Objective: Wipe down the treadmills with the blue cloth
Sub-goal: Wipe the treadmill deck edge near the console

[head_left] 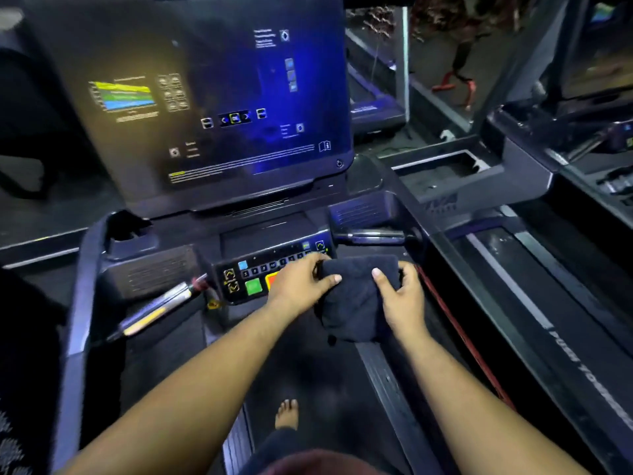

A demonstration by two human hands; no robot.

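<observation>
A dark blue cloth (356, 296), folded into a pad, hangs in front of the treadmill's button panel (260, 269). My left hand (301, 282) grips its left edge, thumb across the front. On the cloth's right edge my right hand (400, 296) holds on, thumb on the front and fingers curled behind. The cloth's top reaches the panel's right end. Above stands the treadmill's large dark screen (205, 104), lit with small icons.
A left handle (154, 310) with a yellow stripe and a right handle (373, 236) flank the panel. A red cord (459, 334) runs down the right side. My bare foot (287, 413) stands on the belt. Another treadmill (513, 186) is to the right.
</observation>
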